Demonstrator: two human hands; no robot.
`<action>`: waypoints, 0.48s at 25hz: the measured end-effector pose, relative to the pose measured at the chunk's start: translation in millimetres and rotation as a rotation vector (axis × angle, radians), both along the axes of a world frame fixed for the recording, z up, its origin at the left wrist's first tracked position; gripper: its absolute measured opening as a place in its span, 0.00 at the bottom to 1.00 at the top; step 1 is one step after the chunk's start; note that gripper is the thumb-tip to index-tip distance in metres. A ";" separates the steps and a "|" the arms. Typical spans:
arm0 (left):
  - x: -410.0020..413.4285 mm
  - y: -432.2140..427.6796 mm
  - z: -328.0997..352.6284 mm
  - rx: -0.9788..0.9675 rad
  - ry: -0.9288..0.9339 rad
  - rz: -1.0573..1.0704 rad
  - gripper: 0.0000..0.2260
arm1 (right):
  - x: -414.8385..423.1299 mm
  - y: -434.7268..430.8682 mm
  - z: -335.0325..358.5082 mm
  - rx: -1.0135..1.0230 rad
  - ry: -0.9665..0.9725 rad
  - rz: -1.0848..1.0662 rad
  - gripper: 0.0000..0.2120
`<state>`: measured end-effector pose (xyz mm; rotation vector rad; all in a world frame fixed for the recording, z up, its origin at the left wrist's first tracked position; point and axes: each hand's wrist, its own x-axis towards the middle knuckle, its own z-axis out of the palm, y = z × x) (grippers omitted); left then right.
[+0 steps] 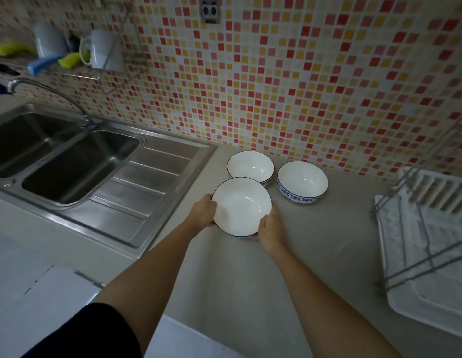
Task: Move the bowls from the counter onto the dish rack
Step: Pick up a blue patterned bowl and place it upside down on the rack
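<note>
Three white bowls with blue patterned outsides are on the grey counter. The nearest bowl [241, 206] is gripped from both sides: my left hand [204, 211] holds its left rim and my right hand [271, 227] holds its lower right rim. Behind it sits a second bowl [250, 166], partly overlapped by the held one. A third bowl [302, 180] stands to the right, apart from my hands. The dish rack [426, 244], grey wire over a white tray, is at the right edge and holds no bowls.
A double steel sink [64, 161] with a drainboard and faucet [49, 91] lies to the left. A wall shelf [77, 73] above holds cups and sponges. The mosaic tile wall runs behind the counter [315, 241].
</note>
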<state>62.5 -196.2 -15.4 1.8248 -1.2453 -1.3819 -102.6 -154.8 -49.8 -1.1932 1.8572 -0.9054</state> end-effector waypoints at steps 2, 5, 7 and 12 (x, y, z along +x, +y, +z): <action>-5.4 10.5 24.8 0.057 0.282 0.099 0.10 | -14.2 15.2 24.8 -0.112 0.080 0.039 0.24; -15.7 23.4 66.6 0.158 0.462 0.059 0.24 | -36.9 37.8 63.6 -0.266 0.121 0.145 0.25; -32.1 38.2 100.1 0.186 0.435 -0.048 0.34 | -57.5 59.4 96.4 -0.352 0.154 0.249 0.24; -91.4 104.9 185.2 -0.074 0.393 -0.097 0.28 | -122.7 112.4 179.7 -0.567 0.260 0.344 0.25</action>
